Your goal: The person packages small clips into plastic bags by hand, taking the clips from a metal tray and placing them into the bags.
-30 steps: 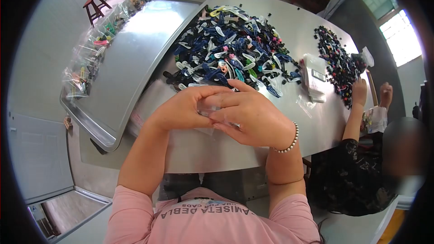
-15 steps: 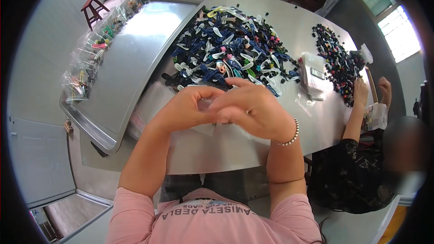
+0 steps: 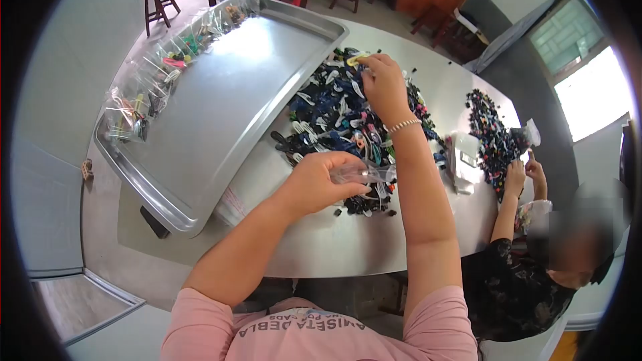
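In the head view, my left hand is closed on the edge of a clear plastic bag, just in front of a heaped pile of hair clips. Navy, black and white snap clips make up most of the heap, with a few coloured ones among them. My right hand, a beaded bracelet on its wrist, reaches over to the far side of the heap. Its thumb and fingers pinch a yellow hair clip. Part of the pile is hidden behind my right forearm.
A large metal tray on the left carries a row of filled clear bags along its far edge. Stacked empty bags lie right of the heap. Beyond them a co-worker's hands are at a second pile.
My hands were together in front of the heap. Now the right one has moved forward to the yellow clip, while the left stays near with the bag. The view has shifted.
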Demonstrator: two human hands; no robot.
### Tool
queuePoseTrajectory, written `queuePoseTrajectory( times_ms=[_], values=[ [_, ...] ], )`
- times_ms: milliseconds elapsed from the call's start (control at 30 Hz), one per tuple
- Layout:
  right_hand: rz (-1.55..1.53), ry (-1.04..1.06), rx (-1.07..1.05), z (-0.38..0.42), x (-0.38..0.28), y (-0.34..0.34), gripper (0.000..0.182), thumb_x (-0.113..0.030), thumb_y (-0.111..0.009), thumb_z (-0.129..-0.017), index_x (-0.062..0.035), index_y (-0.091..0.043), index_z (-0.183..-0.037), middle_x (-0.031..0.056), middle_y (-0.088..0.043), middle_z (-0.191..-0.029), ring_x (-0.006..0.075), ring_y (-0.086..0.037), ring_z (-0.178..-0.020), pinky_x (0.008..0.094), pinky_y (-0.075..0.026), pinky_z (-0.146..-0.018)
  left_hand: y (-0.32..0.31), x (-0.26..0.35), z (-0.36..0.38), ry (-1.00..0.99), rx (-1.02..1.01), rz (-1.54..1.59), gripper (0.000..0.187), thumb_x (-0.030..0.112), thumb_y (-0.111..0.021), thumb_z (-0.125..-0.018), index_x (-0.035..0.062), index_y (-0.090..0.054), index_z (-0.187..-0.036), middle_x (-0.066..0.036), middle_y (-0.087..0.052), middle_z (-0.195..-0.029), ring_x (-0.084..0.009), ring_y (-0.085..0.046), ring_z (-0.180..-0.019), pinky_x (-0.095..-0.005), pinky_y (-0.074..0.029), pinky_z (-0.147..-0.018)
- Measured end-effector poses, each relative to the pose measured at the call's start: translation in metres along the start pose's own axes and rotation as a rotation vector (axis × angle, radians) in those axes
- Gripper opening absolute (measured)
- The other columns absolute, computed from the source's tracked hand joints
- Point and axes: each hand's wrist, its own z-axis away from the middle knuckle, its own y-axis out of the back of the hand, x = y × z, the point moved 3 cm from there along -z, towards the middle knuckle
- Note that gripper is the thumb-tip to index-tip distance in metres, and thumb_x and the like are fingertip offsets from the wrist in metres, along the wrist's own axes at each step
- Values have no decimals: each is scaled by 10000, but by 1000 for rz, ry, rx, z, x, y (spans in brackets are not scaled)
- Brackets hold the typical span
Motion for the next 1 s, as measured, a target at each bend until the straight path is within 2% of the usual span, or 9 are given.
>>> queuePoseTrajectory(
  times_ms=[67, 233, 300, 333, 433, 500, 667, 767, 1000],
  values=[
    [87, 52, 15, -16, 5, -28, 263, -34, -640, -799, -85, -726, -1042, 115, -648, -1090, 353, -584, -1052, 427, -480, -922, 0, -5, -2, 30, -6, 37, 386, 109, -819, -787, -13, -684, -1128, -75, -695, -1091, -135, -656, -993, -283, -523, -909],
    [420, 77, -190, -26, 9, -38, 179, -122, -654, -813, -106, -750, -964, 123, -664, -1042, 360, -603, -1003, 409, -501, -865, 4, -9, -3, 23, 11, 123, 376, 93, -805, -802, -25, -668, -1131, -92, -699, -1093, -141, -661, -1007, -290, -530, -909],
    [107, -40, 16, -18, 12, -14, 127, -160, -684, -841, -96, -755, -925, 89, -687, -951, 299, -653, -880, 361, -529, -781, 5, -11, -3, -58, 113, 202, 327, 175, -807, -786, -1, -701, -1041, -41, -710, -870, -90, -626, -775, -263, -520, -728],
    [115, -34, 10, -12, 7, -1, 127, -160, -684, -841, -96, -755, -925, 89, -687, -951, 299, -653, -880, 361, -529, -781, 5, -12, -4, -64, 113, 213, 327, 175, -807, -786, -1, -701, -1041, -41, -710, -870, -90, -626, -775, -263, -520, -728],
    [-284, -418, 150, 24, 16, 41, 140, -177, -701, -893, -58, -738, -957, 48, -689, -878, 188, -661, -760, 286, -544, -703, 6, -8, -3, -103, 133, 177, 310, 174, -811, -785, -5, -707, -1016, -44, -713, -877, -88, -626, -777, -261, -520, -727],
    [-836, -685, 280, 59, 40, 46, 146, -149, -683, -935, -21, -708, -1000, 20, -677, -881, 104, -642, -747, 233, -552, -693, 7, 0, 1, -3, 92, 124, 391, 163, -798, -822, -27, -661, -1134, -103, -706, -1038, -127, -652, -937, -263, -521, -813],
    [-1368, -792, 381, 114, 50, 55, 93, -98, -628, -967, -26, -650, -1021, 45, -685, -901, 135, -678, -772, 280, -610, -746, 6, -11, -5, -69, 122, 106, 356, 146, -779, -833, -11, -679, -1136, -76, -704, -1037, -116, -645, -918, -262, -512, -802],
    [-1433, -826, 366, 122, 49, 56, 99, -97, -613, -975, -26, -639, -1039, 51, -686, -899, 151, -692, -799, 299, -614, -767, 8, -9, -4, -39, 192, 70, 365, 191, -786, -826, -17, -692, -1110, -76, -714, -1011, -122, -651, -934, -291, -515, -834],
    [-1614, -877, 222, 119, 46, 56, 313, 56, -531, -948, 50, -557, -1259, 152, -641, -1154, 222, -673, -999, 338, -579, -929, 6, -14, -7, -50, 209, 97, 307, 138, -769, -844, 1, -694, -1109, -62, -708, -1010, -112, -643, -921, -260, -505, -831]
  ],
)
